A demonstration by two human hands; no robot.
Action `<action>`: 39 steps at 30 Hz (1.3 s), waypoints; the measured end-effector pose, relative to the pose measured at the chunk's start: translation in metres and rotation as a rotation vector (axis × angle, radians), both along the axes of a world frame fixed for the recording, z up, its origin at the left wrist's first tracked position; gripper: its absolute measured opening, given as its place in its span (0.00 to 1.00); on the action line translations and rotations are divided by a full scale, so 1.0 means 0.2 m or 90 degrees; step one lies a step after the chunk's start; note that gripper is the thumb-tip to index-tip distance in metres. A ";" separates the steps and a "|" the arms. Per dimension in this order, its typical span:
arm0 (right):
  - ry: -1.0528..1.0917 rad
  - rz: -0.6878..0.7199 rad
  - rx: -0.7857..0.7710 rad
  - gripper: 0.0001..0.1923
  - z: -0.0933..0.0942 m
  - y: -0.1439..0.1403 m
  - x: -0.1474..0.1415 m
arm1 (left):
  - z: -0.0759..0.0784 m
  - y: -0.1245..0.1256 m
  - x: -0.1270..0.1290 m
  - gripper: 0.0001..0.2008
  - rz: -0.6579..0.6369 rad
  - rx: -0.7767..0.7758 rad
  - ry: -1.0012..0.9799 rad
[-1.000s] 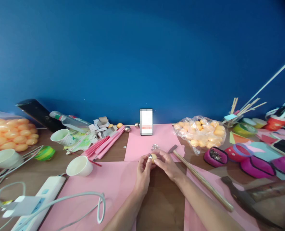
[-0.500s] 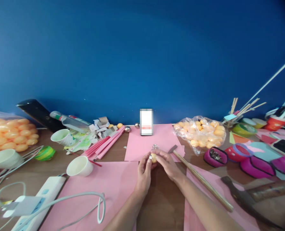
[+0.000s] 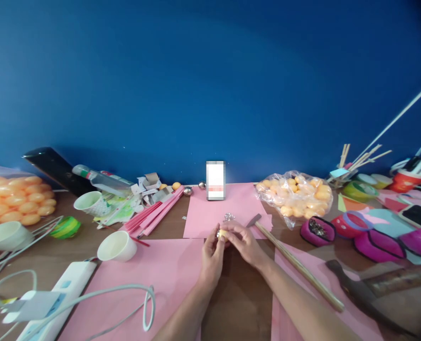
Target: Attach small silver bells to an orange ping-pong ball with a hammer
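A small yellow ball (image 3: 223, 234) is held between both hands over the middle of the table. My left hand (image 3: 212, 251) is closed on its left side, thumb toward me. From the right, the fingers of my right hand (image 3: 244, 240) close on the same ball. A tiny shiny silver piece (image 3: 218, 233) shows at the ball's left side, by the left fingers; its kind is too small to tell. Just beyond the fingertips, a little heap of silvery bits (image 3: 229, 216) lies on a pink sheet (image 3: 199, 213).
A wooden-handled hammer (image 3: 299, 265) lies right of my hands, near a bag of yellow balls (image 3: 295, 194) and a purple container (image 3: 317, 231) of metal bits. Leftward are a white paper cup (image 3: 117, 246), a power strip (image 3: 68, 284) and looping cables. A phone (image 3: 216, 181) stands ahead.
The ball has turned and shifted slightly left in my fingers, so the silver piece sits more to the left side. My right fingers have moved a little left with it.
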State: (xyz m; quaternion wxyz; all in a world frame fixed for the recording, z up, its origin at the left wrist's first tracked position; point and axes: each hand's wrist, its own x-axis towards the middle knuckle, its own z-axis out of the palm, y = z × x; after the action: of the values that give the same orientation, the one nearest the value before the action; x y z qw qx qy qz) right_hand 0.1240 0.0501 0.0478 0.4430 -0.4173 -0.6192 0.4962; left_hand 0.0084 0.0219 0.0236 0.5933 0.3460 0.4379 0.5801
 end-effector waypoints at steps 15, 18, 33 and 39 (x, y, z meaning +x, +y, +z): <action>0.015 -0.017 0.007 0.11 -0.02 0.00 0.00 | 0.03 -0.01 0.01 0.28 0.034 0.012 0.156; 0.028 -0.012 -0.019 0.12 -0.02 0.00 0.00 | 0.02 -0.02 0.01 0.30 0.041 0.028 0.166; 0.055 -0.054 -0.031 0.14 -0.04 0.01 -0.01 | -0.01 -0.01 0.02 0.29 0.043 0.073 0.178; 0.070 -0.028 -0.036 0.14 -0.02 0.00 -0.04 | -0.02 0.01 0.02 0.27 0.059 0.092 0.172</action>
State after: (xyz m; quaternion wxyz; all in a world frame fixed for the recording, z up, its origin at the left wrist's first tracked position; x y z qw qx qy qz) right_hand 0.1164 0.0493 0.0436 0.4754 -0.4154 -0.5701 0.5257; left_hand 0.0117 0.0234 0.0186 0.4752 0.4422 0.4862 0.5849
